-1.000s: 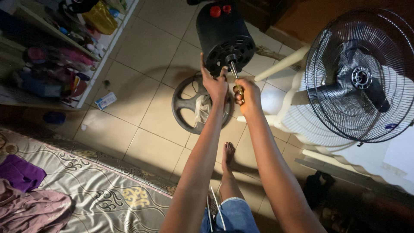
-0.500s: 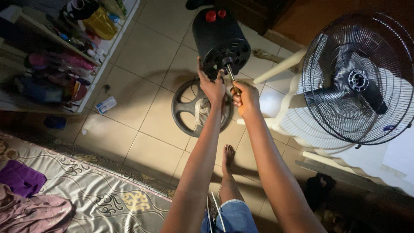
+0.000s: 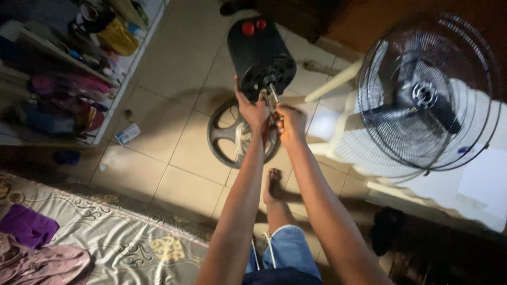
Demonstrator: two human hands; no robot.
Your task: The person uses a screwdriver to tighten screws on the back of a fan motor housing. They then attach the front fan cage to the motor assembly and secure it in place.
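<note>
A black cylindrical fan motor [image 3: 257,50] with two red knobs on top stands above a round grey fan base [image 3: 222,130] on the tiled floor. A metal shaft [image 3: 273,93] sticks out of its vented front. My left hand [image 3: 251,110] grips the motor's lower front rim. My right hand [image 3: 289,122] is closed around a small brass-coloured piece at the end of the shaft. Both arms are stretched out in front of me.
A wire fan guard with its blades [image 3: 425,95] lies on a white plastic chair [image 3: 343,113] at the right. Cluttered shelves [image 3: 68,68] fill the left side. A patterned mattress [image 3: 105,232] with clothes [image 3: 31,248] is at lower left. My bare foot [image 3: 272,184] rests on the tiles.
The view has drifted, so the motor, base and fan guard sit a little further left. My right hand has moved up the shaft, closer to the motor; my left hand keeps its grip.
</note>
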